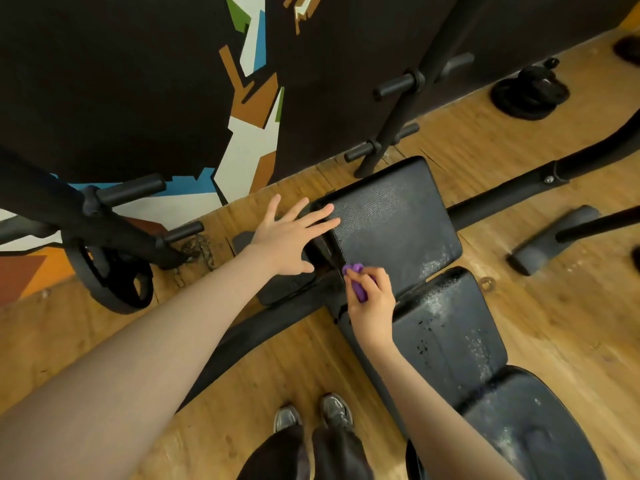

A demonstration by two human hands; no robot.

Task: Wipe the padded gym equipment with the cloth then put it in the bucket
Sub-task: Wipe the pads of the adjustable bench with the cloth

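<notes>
Two hands work over a black padded bench. Left hand (291, 237) is flat, fingers spread and straight, fingertips lying on the near-left edge of the upper pad (391, 223); it grips nothing, seems to steady the pad. Right hand (372, 299) has fingers curled round a bunched purple cloth (356, 278), held at the lower-left corner of that pad, just above the gap to the middle pad (446, 327). Whether the cloth is pressed to the vinyl or a touch off it, cannot tell.

Step in hand, as I judge it: wiping, early on. White dusty marks show on the upper pad's right side, on the middle pad and on the lower pad (526, 420). To do it well: open the cloth out flatter for more contact, sweep from the corner across to the right, work pad by pad down the bench, get into the seam between pads.

Around, left to right: weight plate (110, 282) on a rack peg low left, painted wall (242, 140) behind, bench frame bar (249, 337) on the wood floor (86, 341), shoes (311, 415) at bottom, more plates (530, 95) far right. Bucket not in view, so drop-off spot unknown. Hinge gap by the left hand could snag the cloth.
</notes>
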